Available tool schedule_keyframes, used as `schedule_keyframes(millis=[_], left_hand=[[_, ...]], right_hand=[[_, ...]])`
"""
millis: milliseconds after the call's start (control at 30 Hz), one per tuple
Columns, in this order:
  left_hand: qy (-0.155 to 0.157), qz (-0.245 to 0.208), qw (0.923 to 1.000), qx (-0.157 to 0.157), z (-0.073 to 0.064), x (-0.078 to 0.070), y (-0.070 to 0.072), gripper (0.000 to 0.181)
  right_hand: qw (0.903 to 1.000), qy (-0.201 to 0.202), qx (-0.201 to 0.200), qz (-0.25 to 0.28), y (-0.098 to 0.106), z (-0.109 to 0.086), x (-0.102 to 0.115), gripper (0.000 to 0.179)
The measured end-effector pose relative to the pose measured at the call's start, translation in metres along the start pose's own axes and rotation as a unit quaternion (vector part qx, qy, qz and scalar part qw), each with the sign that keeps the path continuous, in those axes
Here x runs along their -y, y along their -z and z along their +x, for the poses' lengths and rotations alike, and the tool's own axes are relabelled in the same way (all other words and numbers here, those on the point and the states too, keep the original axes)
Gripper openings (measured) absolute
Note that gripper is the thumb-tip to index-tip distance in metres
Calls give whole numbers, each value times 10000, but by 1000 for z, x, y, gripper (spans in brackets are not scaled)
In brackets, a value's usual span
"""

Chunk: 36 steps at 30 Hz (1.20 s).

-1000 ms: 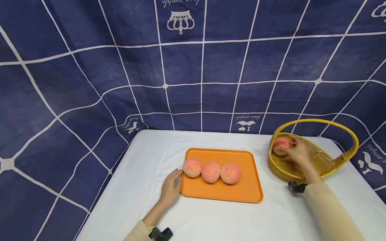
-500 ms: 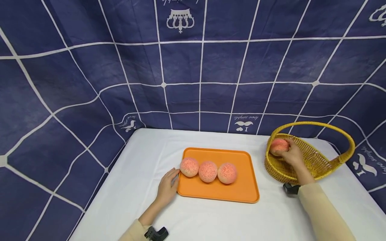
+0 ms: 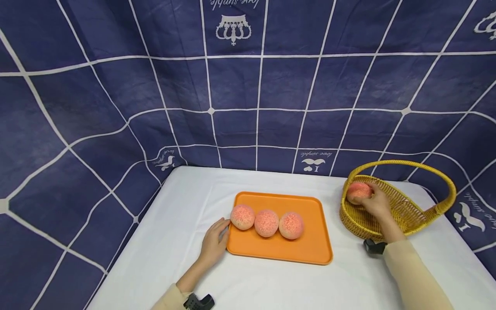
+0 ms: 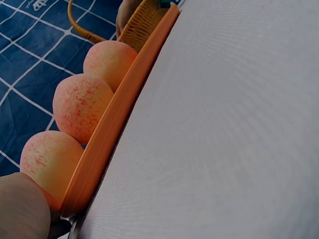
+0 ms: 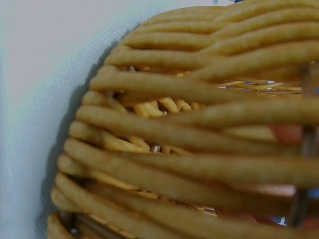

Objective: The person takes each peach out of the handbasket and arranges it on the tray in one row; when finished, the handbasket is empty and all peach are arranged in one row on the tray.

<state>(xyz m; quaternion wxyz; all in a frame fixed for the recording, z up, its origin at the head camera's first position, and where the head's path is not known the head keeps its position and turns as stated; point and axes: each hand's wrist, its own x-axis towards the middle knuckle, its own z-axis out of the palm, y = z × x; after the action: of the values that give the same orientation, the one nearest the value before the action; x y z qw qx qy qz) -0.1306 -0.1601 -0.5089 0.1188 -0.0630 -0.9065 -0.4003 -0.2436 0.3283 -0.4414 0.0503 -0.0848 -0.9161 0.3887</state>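
Note:
Three pink-speckled peaches stand in a row on an orange tray (image 3: pixel 279 255): a left peach (image 3: pixel 242 216), a middle peach (image 3: pixel 266 223) and a right peach (image 3: pixel 291 225). My left hand (image 3: pixel 213 246) rests at the tray's left edge, beside the left peach, its fingers fairly straight. Inside the yellow wicker basket (image 3: pixel 412 206), my right hand (image 3: pixel 378 204) holds another peach (image 3: pixel 357 192) between thumb and fingers, near the basket's left wall. In the right wrist view the basket's woven side (image 5: pixel 189 124) hides most of that hand and peach.
The basket's tall arched handle (image 3: pixel 403 162) rises above my right hand. Under everything lies a white tablecloth (image 3: pixel 271 284). A blue checked cloth (image 3: pixel 283 86) hangs behind the table and along its left side.
The head view has shifted slightly. My right hand stays in the basket on the peach, and my left hand stays at the tray's edge; the three peaches keep their places.

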Motion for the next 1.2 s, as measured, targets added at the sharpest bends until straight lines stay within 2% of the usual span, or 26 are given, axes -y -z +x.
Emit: schedule_keyframes(millis=[233, 533, 733, 933, 1033, 1200], left_hand=[[-69, -13, 10000, 14, 1, -1, -2, 36], [-19, -17, 10000, 36, -4, 0, 1, 36], [-107, -44, 9999, -37, 0, 2, 0, 36], [-60, 9, 10000, -18, 0, 3, -2, 35], [-22, -9, 10000, 8, 0, 3, -2, 35], [-20, -20, 10000, 33, 0, 3, 0, 36]], right_hand=[[9995, 70, -262, 185, 12, -11, 3, 80], [9991, 188, -276, 258, 22, -31, 6, 81], [9992, 120, -258, 271, 31, -44, 16, 84], [9993, 92, -320, 185, 37, -67, 30, 85], [9983, 401, -349, 224, 37, -80, 41, 85], [9917, 1177, -227, 458, 28, -98, 59, 81]])
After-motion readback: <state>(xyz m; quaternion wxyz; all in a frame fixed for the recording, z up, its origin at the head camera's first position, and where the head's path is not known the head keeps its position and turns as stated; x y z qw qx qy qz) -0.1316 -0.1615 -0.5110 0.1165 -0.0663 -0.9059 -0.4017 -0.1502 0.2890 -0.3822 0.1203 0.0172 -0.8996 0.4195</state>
